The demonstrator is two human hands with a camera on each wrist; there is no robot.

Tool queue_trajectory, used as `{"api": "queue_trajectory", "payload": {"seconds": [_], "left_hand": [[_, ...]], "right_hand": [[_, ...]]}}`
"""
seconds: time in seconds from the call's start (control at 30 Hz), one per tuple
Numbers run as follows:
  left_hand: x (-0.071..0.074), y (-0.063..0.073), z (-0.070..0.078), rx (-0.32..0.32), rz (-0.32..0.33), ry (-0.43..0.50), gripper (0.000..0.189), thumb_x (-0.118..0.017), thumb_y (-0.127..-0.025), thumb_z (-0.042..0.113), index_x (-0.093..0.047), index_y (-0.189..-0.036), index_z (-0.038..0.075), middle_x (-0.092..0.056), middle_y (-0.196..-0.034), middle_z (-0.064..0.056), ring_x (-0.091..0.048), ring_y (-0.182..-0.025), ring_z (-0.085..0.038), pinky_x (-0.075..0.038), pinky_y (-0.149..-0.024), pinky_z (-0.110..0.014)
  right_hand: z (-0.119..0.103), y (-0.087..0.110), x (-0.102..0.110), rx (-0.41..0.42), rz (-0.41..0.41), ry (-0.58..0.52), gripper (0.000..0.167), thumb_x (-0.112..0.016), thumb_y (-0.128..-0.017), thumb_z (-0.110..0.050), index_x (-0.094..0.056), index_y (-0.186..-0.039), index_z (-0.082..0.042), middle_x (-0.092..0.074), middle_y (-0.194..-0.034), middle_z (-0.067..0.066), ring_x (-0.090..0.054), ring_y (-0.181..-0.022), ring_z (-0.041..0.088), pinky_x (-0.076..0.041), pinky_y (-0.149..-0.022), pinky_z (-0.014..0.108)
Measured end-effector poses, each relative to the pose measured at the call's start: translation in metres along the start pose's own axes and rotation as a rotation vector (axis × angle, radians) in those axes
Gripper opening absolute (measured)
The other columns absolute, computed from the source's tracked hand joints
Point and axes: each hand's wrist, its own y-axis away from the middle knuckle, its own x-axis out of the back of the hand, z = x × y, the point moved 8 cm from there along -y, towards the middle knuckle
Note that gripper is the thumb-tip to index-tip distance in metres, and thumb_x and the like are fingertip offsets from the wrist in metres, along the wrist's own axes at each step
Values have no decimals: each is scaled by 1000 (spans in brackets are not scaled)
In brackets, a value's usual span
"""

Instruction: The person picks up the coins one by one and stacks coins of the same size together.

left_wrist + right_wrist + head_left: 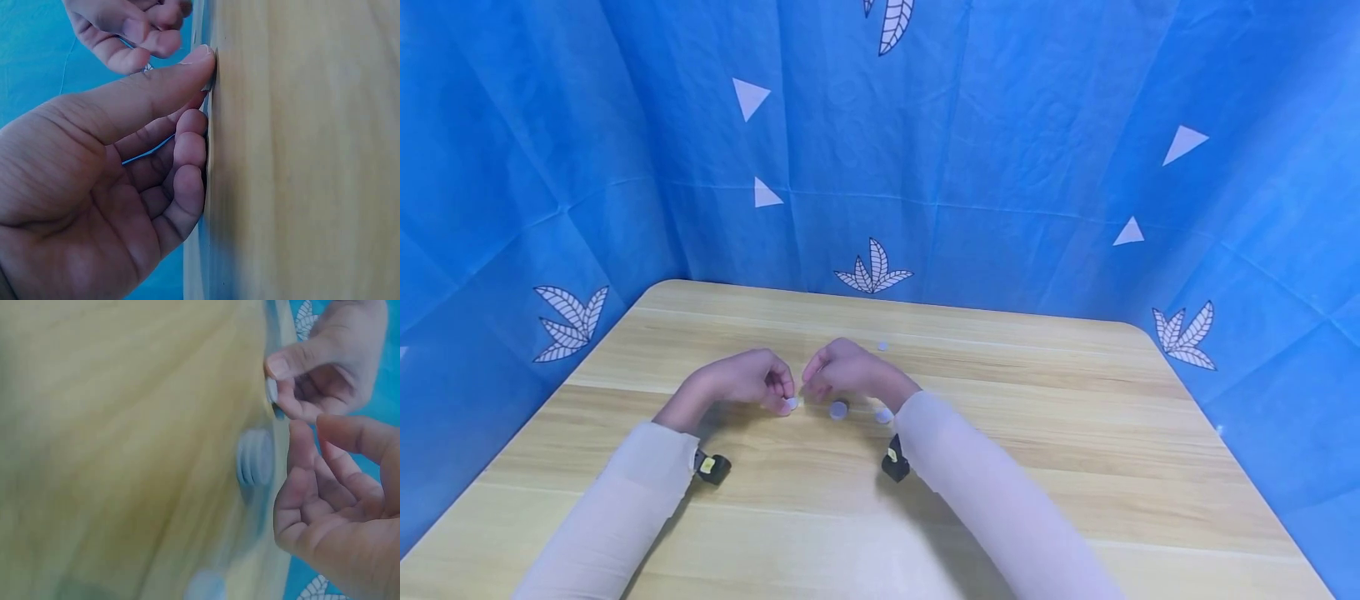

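Observation:
My left hand point(752, 379) is low over the table, pinching a small white disc point(791, 403) between thumb and fingers at the tabletop. The right wrist view shows this white disc point(272, 389) edge-on under the left thumb. Close by on the right, my right hand point(850, 368) hovers with loosely bent fingers. In its wrist view, the right hand point(340, 487) has nothing visible between thumb and fingertips. A short stack of white discs point(255, 456) stands on the table beside it.
Another white disc point(883, 415) lies beside the right wrist, and a smaller white disc point(882, 345) lies farther back. The wooden table point(820, 533) is enclosed by a blue curtain point(1000, 125) with white triangles and leaf prints.

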Motion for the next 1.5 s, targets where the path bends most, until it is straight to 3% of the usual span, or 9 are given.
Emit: {"api": "queue_trajectory", "payload": {"seconds": [0.33,0.63,0.83,1.2,1.5], "left_hand": [[1,1,-1,20,4,3,21,-87,-82,22,-72,-93,11,-67,-86,-1,-59,-81,-18,-50,-78,-35],[1,1,0,25,1,11,18,-87,-82,19,-73,-92,13,-67,-86,0,-59,-81,-18,-51,-78,-34],[2,2,0,32,3,18,18,-87,-82,17,-72,-91,11,-66,-85,-2,-58,-81,-18,-50,-77,-33],[1,2,-2,63,13,21,18,-87,-82,16,-72,-92,13,-66,-86,-2,-58,-82,-19,-50,-77,-36],[1,2,-2,64,17,13,18,-87,-82,16,-72,-92,13,-66,-86,-2,-58,-81,-19,-50,-77,-35]], "right_hand": [[-3,9,22,31,15,-9,21,-63,-90,6,-68,-110,6,-73,-107,17,-71,-101,34,-58,-90,39],[-4,15,42,102,51,70,24,-64,-85,7,-69,-109,5,-74,-102,12,-67,-88,17,-58,-82,32],[-2,18,55,139,88,84,29,-63,-83,7,-68,-112,8,-74,-107,16,-67,-90,18,-57,-80,30],[7,13,82,189,273,302,17,-64,-95,-3,-72,-110,2,-74,-108,10,-69,-105,24,-54,-94,34],[15,9,98,152,386,310,15,-64,-97,-3,-70,-111,0,-73,-109,14,-69,-106,26,-56,-93,34]]}}
